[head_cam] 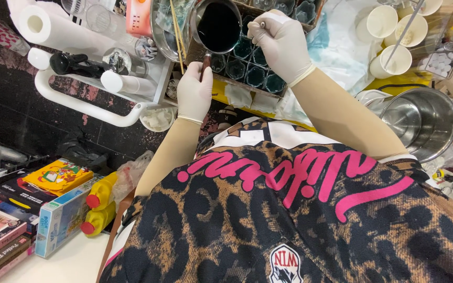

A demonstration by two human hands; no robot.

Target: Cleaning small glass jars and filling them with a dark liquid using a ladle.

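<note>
A gloved left hand (194,92) grips the handle of a small metal pot (217,26) of dark liquid, holding it tilted over a tray of small cups (247,65) on the worktop. The gloved right hand (280,44) is closed around a thin utensil (262,24) at the pot's rim. Several cups already look filled with dark teal liquid, so the filling appears partway done. Moving to another cup would call for a steady pour and a careful aim, as the cups stand touching. Paper cups (389,31) and a steel pot (420,121) stand to the right.
</note>
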